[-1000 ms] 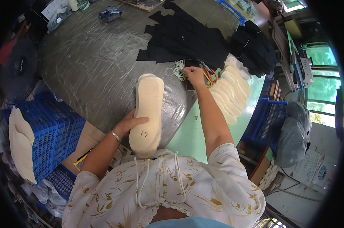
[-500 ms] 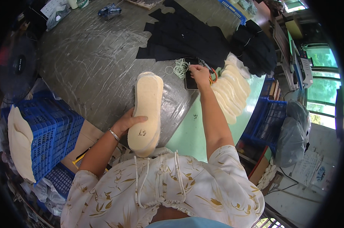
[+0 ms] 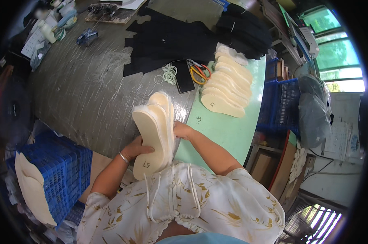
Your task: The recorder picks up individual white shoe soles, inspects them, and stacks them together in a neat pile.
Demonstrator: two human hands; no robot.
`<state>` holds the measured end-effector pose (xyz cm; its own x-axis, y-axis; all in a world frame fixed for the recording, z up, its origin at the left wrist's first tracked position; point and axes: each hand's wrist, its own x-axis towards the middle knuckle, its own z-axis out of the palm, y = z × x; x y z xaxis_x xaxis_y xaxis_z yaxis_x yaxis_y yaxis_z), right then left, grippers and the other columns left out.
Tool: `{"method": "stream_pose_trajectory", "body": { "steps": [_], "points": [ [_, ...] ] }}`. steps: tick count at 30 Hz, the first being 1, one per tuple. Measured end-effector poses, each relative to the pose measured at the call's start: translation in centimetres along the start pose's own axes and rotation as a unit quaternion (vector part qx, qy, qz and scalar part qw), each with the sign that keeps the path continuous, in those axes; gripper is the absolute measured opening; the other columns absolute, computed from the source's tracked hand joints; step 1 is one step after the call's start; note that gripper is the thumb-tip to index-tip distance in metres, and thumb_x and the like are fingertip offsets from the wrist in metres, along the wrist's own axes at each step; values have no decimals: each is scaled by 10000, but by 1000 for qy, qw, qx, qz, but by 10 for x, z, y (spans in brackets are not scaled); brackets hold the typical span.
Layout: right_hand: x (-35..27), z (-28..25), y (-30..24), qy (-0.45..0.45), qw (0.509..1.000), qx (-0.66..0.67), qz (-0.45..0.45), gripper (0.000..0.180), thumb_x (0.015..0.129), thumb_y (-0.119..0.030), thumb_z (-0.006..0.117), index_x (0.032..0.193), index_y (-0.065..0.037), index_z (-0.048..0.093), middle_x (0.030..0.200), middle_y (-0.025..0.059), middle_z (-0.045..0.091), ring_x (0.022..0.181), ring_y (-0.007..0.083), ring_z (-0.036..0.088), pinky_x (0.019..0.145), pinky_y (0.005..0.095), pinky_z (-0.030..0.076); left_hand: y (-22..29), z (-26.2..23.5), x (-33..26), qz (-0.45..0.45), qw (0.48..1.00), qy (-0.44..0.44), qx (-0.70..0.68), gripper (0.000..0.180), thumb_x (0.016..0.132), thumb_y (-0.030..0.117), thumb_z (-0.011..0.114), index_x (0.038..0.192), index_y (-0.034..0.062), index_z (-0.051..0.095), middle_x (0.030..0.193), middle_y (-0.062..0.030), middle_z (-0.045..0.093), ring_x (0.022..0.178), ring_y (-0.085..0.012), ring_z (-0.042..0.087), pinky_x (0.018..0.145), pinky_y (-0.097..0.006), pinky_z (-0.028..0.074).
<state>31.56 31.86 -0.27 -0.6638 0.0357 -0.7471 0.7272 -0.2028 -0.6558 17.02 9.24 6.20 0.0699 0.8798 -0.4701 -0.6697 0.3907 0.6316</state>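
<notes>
My left hand [image 3: 136, 150] grips a stack of cream shoe insoles [image 3: 151, 140] with fluffy edges, its thumb across the top one. The stack stands tilted in front of my body, and its far ends are fanned apart. At the right side of the stack is my right hand [image 3: 183, 130], its fingers closed and their tips hidden by the insoles; whether it holds anything small cannot be made out. Beyond the hands lie a heap of pale green rubber bands [image 3: 169, 74], a black phone [image 3: 184, 77] and scissors [image 3: 199, 74] with orange-yellow handles.
A row of overlapping insoles [image 3: 222, 106] lies on the green board [image 3: 208, 140] to the right. Black fabric [image 3: 167, 42] spreads over the far part of the grey table [image 3: 78, 89]. Blue crates [image 3: 68, 173] stand by the table at left, more crates [image 3: 288, 99] at right.
My right hand has come back from the rubber bands and phone to the stack's right side. The insoles in my left hand have tilted and fanned apart. The view has shifted.
</notes>
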Motion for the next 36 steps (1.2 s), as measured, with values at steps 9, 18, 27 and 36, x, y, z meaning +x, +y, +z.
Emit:
{"method": "stream_pose_trajectory", "body": {
  "steps": [9, 18, 27, 36],
  "points": [
    [-41, -15, 13, -86, 992, 55, -71, 631, 713, -94, 866, 1299, -50, 637, 1299, 118, 638, 1144, 201, 595, 967, 361, 501, 7, 23, 11, -57, 993, -52, 90, 801, 723, 137, 817, 1423, 0, 453, 1299, -103, 603, 1187, -217, 579, 1021, -362, 465],
    [-76, 0, 5, -24, 971, 86, -223, 604, 780, -110, 831, 1340, -82, 605, 1325, 87, 620, 1177, 197, 575, 1001, 368, 493, 7, 34, 3, -45, 994, -79, 66, 746, 731, 175, 803, 1386, -13, 502, 1295, -105, 615, 1192, -229, 584, 1032, -362, 455],
    [-100, 8, -1, 96, 962, 120, -227, 552, 867, -146, 747, 1374, -45, 553, 1374, 121, 577, 1210, 216, 565, 1048, 393, 464, 1, 37, 3, -42, 997, -68, 17, 798, 717, 156, 795, 1424, -15, 467, 1333, -132, 599, 1232, -258, 572, 1063, -377, 436],
    [-83, -50, 6, 174, 837, 512, -85, 199, 966, -116, 467, 819, -51, 584, 562, -64, 455, 473, 111, 463, 537, 328, 503, 9, 40, 9, -87, 993, -82, 11, 822, 679, 104, 783, 1428, -12, 466, 1318, -145, 606, 1226, -274, 578, 1063, -380, 437]
  ]
}}
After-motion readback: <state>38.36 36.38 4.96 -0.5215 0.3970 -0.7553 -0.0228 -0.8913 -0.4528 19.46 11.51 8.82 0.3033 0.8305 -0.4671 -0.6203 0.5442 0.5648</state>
